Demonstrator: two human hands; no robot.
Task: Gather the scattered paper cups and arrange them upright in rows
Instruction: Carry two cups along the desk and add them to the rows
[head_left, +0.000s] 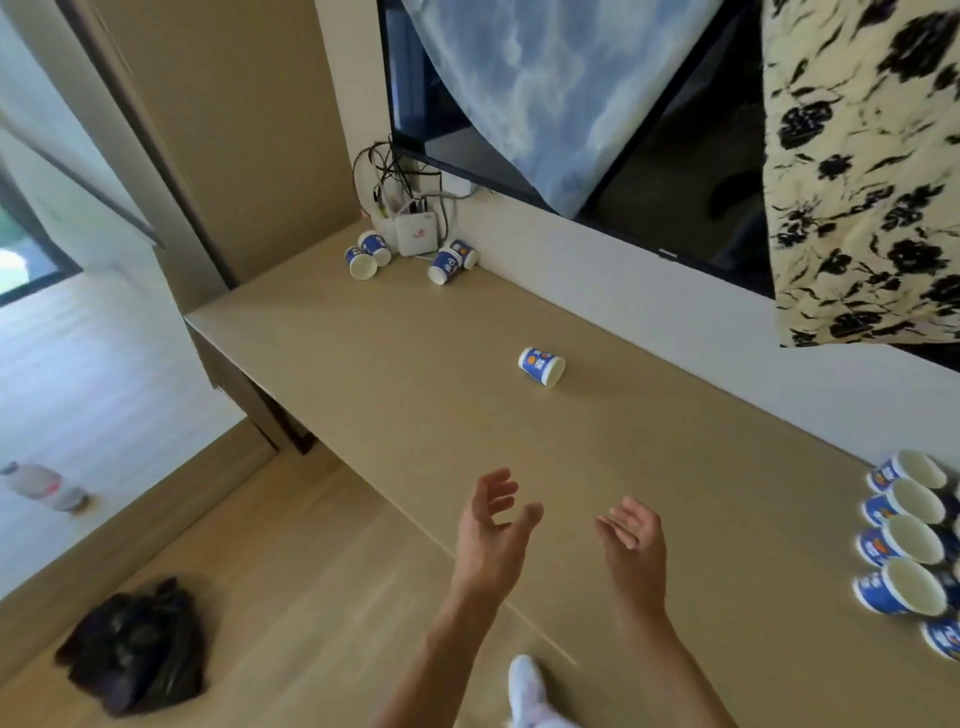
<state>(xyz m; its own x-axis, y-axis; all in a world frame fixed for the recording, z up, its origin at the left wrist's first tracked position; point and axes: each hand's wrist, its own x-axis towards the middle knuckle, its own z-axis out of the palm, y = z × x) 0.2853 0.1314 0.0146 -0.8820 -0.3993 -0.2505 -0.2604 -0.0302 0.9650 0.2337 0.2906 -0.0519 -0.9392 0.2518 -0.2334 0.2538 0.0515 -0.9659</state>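
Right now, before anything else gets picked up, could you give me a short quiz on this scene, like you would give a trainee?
1. True or false: the lone blue-and-white paper cup in the middle of the long beige wooden counter stands upright.
2. Pick one: how many fallen cups lie by the white plastic box at the counter's far end? A two, B four, C six.
3. Fill the gap: the left hand and the right hand are holding ____.

Key: 1 false, it lies on its side. 2 B. 3 nothing; both are open and empty.
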